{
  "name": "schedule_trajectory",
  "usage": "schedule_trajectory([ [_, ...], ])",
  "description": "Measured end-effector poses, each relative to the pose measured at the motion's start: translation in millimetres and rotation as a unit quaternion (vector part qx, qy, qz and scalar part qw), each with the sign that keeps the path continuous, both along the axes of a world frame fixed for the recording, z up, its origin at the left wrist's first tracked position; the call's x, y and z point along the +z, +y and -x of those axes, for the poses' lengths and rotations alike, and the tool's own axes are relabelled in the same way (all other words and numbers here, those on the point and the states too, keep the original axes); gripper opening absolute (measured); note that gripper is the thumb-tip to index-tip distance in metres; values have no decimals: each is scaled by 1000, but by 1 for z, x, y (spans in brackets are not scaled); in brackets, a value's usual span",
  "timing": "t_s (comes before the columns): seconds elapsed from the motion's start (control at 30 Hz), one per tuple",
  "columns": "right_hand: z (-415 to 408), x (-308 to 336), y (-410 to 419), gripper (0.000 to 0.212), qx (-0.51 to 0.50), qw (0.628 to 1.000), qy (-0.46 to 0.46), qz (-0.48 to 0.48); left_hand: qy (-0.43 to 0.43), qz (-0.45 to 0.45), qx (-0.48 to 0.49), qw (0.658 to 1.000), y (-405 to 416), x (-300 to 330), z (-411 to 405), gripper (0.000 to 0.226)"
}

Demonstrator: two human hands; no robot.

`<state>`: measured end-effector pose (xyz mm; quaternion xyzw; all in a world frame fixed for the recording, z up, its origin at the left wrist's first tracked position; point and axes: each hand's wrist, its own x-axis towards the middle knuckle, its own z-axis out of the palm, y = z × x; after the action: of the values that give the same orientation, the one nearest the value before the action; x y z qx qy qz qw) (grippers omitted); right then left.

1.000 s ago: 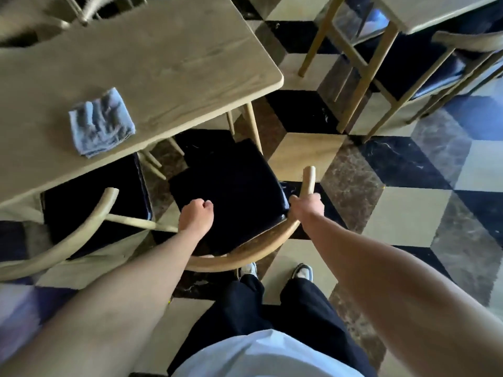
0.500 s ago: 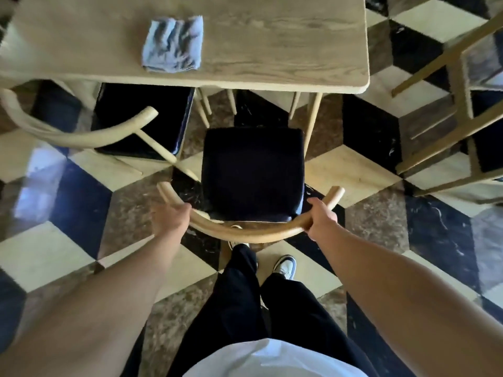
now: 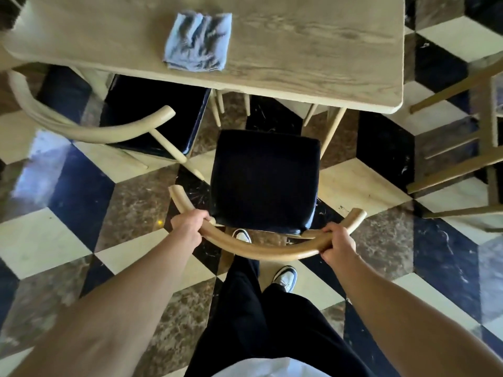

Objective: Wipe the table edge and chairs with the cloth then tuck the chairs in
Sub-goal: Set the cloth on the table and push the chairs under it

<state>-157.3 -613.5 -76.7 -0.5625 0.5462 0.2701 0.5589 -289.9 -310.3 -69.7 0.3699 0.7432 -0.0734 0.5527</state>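
We note both hands closed on one chair's curved backrest [image 3: 261, 250]: left hand [image 3: 187, 227] and right hand [image 3: 339, 247], fingers wrapped around it. Two chairs: this one [image 3: 264, 180] stands clear of the tabletop [image 3: 313, 50] edge; the second [image 3: 152, 115] sits partly under. One folded cloth [image 3: 197, 40] lies near that edge.

I see the cloth [image 3: 198, 41] lying on the table [image 3: 313, 50] near its near edge, left of the middle, with the second chair [image 3: 152, 115] partly tucked beneath that edge just below it. To the right of that one, the chair [image 3: 265, 180] stands on the floor [image 3: 68, 240] in front of the near edge, its seat clear of the tabletop. My left hand [image 3: 187, 227] and right hand [image 3: 339, 244] sit on opposite ends of its backrest [image 3: 261, 250], behind the seat.
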Motion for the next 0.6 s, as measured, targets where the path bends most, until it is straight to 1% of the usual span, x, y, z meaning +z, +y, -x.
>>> schedule_trajectory([
  [0.1, -9, 2, 11, 30, -10, 999, -31, -5, -29, -24, 8, 999, 11, 0, -13, 52],
  [0.2, -25, 4, 27, 27, -24, 999, -46, -17, -64, -25, 17, 998, 26, 4, -30, 50],
  [0.3, -49, 4, 44, 24, -27, 998, -53, -23, -78, -33, 16, 996, 44, 5, -55, 51],
  [0.4, -76, 2, 61, 21, -31, 998, -55, -23, -90, -49, -5, 995, 61, 3, -83, 53],
  [0.5, -100, 2, 75, 20, -41, 997, -66, -21, -98, -66, -12, 993, 73, 3, -110, 45],
  [0.6, -123, 1, 87, 25, -47, 996, -75, -21, -107, -63, -7, 992, 84, 4, -137, 44],
])
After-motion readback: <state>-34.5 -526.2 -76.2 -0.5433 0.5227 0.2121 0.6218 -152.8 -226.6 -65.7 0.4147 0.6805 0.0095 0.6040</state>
